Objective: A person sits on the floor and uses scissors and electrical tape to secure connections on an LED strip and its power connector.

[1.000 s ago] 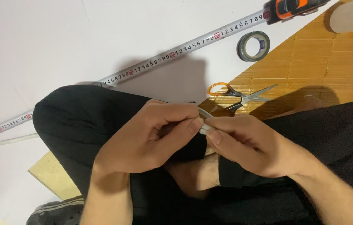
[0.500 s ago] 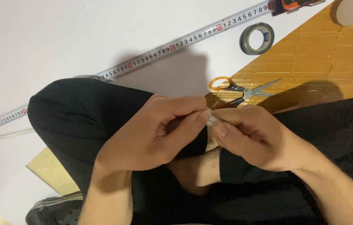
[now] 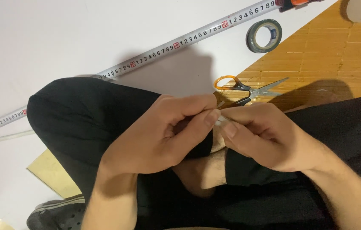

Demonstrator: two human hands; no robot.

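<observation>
A white floor and bamboo mat (image 3: 317,55) are lying beneath me. My left hand (image 3: 167,132) and right hand (image 3: 265,136) are still pinching a small pale strip (image 3: 219,121) between fingertips; the scissors (image 3: 248,88) just beyond are sitting unmoved.

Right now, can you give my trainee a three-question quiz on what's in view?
1. True or false: the scissors lie untouched beyond the hands.
2. Which lies nearest the tape roll? A) tape measure B) shoe C) scissors
3. Fill in: the left hand and right hand pinch a small pale ____ between their fingertips.

Key: 1 true. 2 A. 3 strip; too small to tell what kind.
</observation>
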